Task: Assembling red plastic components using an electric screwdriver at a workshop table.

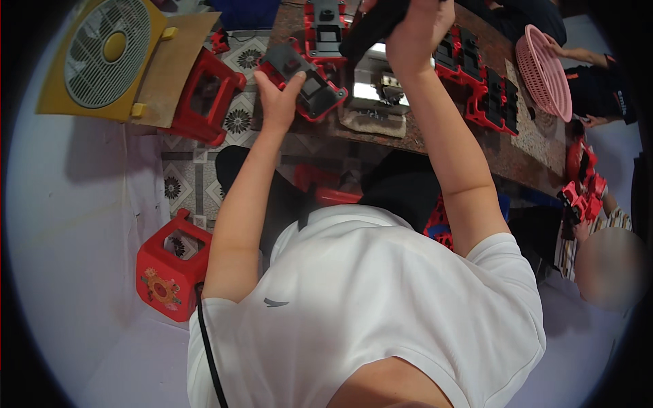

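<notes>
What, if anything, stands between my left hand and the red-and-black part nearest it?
Nothing visible: your left hand touches the red-and-black part directly, at the part's left end.

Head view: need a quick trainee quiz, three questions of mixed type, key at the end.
1. True or false: the person's left hand is gripping a red stool.
2. Where in the picture is the pink basket?
A) far left
B) upper right
C) bottom centre
3. Fill in: the box-shaped fan has a ____ frame.

Key:
1. False; it grips a red-and-black part.
2. B.
3. yellow.
</notes>
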`<state>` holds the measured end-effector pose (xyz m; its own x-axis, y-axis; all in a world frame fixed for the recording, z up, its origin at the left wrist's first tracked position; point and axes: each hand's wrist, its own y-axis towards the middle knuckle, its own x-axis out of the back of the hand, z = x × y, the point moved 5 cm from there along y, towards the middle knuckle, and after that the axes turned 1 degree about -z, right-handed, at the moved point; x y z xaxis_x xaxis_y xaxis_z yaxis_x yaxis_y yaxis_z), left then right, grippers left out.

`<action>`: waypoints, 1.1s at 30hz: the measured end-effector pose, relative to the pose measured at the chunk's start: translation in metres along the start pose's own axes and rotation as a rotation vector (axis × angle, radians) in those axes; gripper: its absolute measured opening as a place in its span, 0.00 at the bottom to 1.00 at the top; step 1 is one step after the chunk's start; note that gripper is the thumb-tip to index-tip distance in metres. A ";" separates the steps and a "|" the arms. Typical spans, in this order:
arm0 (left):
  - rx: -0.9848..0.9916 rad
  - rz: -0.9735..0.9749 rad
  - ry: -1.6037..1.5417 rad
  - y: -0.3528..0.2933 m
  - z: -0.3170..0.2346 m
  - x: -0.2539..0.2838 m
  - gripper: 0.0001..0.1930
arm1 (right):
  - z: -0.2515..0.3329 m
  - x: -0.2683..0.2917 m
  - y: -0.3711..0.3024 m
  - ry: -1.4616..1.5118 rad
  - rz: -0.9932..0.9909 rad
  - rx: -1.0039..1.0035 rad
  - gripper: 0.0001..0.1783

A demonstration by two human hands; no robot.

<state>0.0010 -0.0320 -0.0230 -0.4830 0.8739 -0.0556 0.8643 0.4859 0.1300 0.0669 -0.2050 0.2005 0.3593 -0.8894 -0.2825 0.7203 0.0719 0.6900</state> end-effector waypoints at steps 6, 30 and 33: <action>-0.003 -0.049 0.000 0.003 0.007 0.000 0.31 | -0.053 -0.042 0.026 0.025 -0.026 0.142 0.19; 0.006 -0.056 -0.101 0.000 -0.003 -0.002 0.39 | -0.077 -0.070 0.013 -0.222 0.055 0.235 0.20; 0.004 -0.043 -0.092 -0.001 -0.003 -0.007 0.38 | -0.078 -0.059 0.015 -0.175 0.044 0.141 0.20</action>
<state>0.0035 -0.0383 -0.0200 -0.5050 0.8496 -0.1522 0.8435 0.5231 0.1216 0.1021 -0.1160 0.1755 0.2715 -0.9524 -0.1385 0.6117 0.0597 0.7888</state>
